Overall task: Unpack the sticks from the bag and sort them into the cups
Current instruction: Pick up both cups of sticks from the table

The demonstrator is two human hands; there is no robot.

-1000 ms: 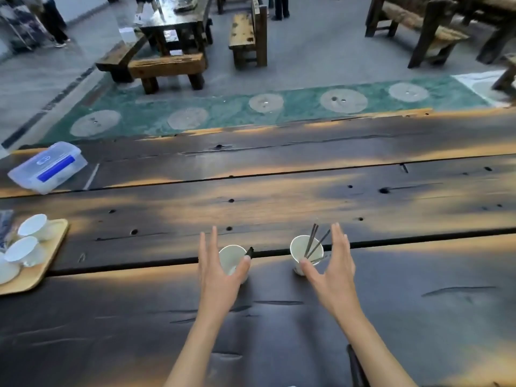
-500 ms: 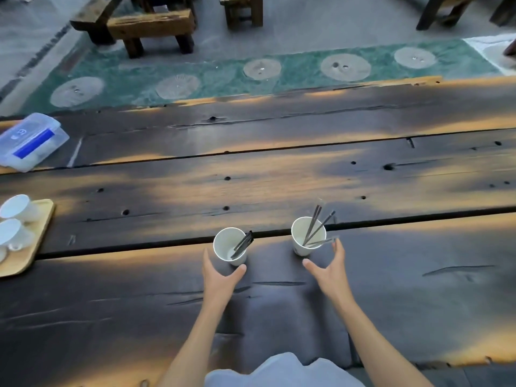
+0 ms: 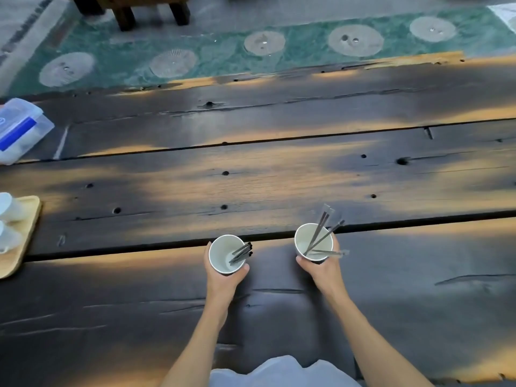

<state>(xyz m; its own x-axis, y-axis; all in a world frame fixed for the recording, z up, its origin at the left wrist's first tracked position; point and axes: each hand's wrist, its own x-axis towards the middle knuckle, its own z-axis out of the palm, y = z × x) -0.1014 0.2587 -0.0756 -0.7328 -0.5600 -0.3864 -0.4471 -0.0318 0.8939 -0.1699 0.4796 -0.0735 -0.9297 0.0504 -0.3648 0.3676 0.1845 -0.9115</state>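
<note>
Two white paper cups stand on the dark wooden table (image 3: 279, 177) near its front. The left cup (image 3: 223, 256) holds short black sticks (image 3: 242, 253) leaning on its right rim. My left hand (image 3: 223, 277) wraps around this cup from below. The right cup (image 3: 304, 244) holds longer thin sticks (image 3: 321, 236), some in clear wrappers, poking up and to the right. My right hand (image 3: 321, 268) grips that cup. No bag is in sight.
A wooden tray (image 3: 23, 238) with white teacups (image 3: 8, 208) sits at the left edge. A clear plastic box (image 3: 19, 129) with a blue label lies at the far left. Beyond the table is a green mat and a wooden bench.
Both hands went from hovering open beside the cups to closing around them. The view has tilted down and drawn back from the table.
</note>
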